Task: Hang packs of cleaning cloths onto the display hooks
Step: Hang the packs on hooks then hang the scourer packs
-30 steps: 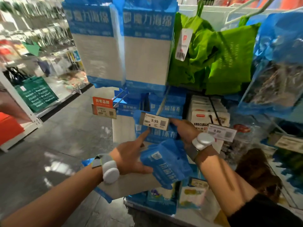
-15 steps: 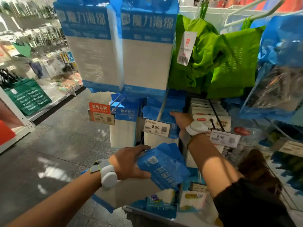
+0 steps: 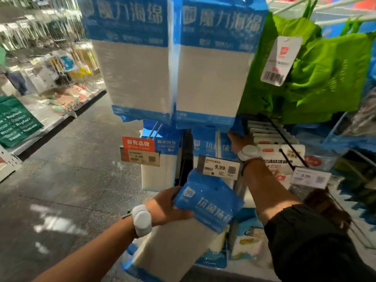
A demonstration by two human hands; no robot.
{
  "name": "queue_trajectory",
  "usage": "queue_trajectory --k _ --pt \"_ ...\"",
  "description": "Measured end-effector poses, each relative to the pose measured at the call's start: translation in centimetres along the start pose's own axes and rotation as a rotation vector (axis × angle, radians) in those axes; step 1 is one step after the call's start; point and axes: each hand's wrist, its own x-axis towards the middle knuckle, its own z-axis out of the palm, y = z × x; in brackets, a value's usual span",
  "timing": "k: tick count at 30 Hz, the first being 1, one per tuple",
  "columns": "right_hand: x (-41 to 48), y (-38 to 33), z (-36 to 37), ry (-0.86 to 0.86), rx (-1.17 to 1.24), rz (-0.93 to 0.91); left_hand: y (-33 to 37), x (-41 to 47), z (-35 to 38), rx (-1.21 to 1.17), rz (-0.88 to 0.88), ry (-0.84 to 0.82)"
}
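Cloth packs (image 3: 207, 202) are clasped by the left grip (image 3: 167, 206) just below the price tag (image 3: 218, 168); the right grip (image 3: 237, 141), beyond it, cannot be judged.

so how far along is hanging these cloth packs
Done: several blue-and-white cloth packs already hang behind the white 9.99 price tag. In hand: the left hand grips a bundle of blue-topped packs below it, while the right hand reaches in among the hung ones, fingers hidden. Left: the gripped bundle is not yet hung.
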Motion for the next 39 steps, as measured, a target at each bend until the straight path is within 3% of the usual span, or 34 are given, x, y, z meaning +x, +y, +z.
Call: queue_trajectory --k 2,6,11,13,15,24,35,39 --pt "-1.5 0.7 -0.7 0.045 0.117 -0.048 -0.6 0.4 -0.3 -0.082 0.01 -0.023" --pt "-5.3 2.5 -1.2 -0.049 0.249 -0.057 -1.4 1.0 -0.6 -0.314 -0.079 -0.009" --pt "-10.5 6.6 -1.8 0.072 0.16 0.057 -1.2 1.6 1.2 -0.629 -0.184 0.033" --pt "-12.3 7.4 -1.3 0.048 0.269 0.206 -0.3 1.6 1.6 -0.687 -0.22 0.044" --pt "-13.2 8.1 -1.2 -0.056 0.313 0.322 0.5 1.5 2.3 -0.702 -0.199 0.031" --pt "-15.2 10.2 -1.8 -0.219 0.461 0.244 2.6 -1.1 5.4 -0.645 -0.077 -0.003" --pt "-18.2 9.8 -2.1 -0.189 0.559 0.227 2.8 -5.3 6.8 -0.692 -0.123 0.164" --pt "-18.4 9.7 -4.1 -0.182 0.638 0.248 1.1 -6.4 5.2 -0.639 -0.26 0.322"
